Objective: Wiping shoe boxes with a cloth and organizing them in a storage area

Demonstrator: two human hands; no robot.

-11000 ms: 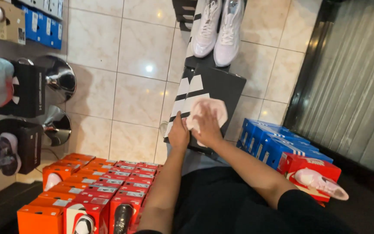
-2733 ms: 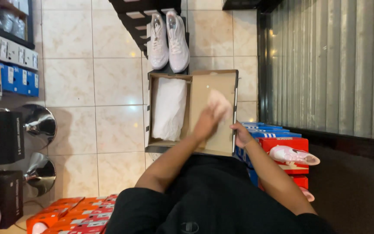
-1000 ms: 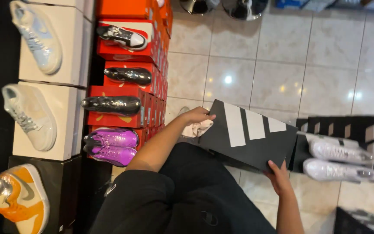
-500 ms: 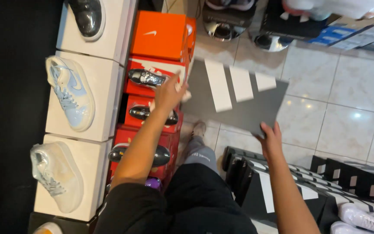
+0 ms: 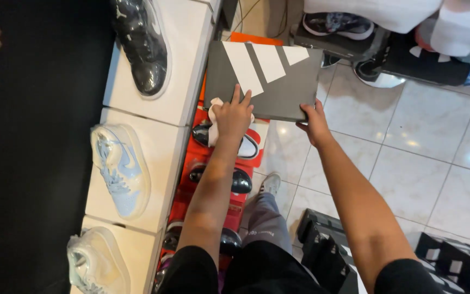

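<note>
A dark grey shoe box (image 5: pixel 278 87) with three white stripes on its lid is held out over the top of a stack of red and orange boxes (image 5: pixel 235 158). My left hand (image 5: pixel 234 115) grips its near left corner, with a crumpled white cloth (image 5: pixel 214 117) bunched under the palm. My right hand (image 5: pixel 315 121) holds the near right corner of the box.
White boxes (image 5: pixel 153 147) at the left carry a black sneaker (image 5: pixel 143 43) and pale blue sneakers (image 5: pixel 119 169). Black shoes sit on the red stack. Black striped boxes (image 5: pixel 333 256) lie on the tiled floor (image 5: pixel 409 141) at lower right. More shoes and boxes stand along the top edge.
Over the earlier frames I closed the box and carried it from the floor to the stacks. In the last half second it rose to the top of the red and orange stack.
</note>
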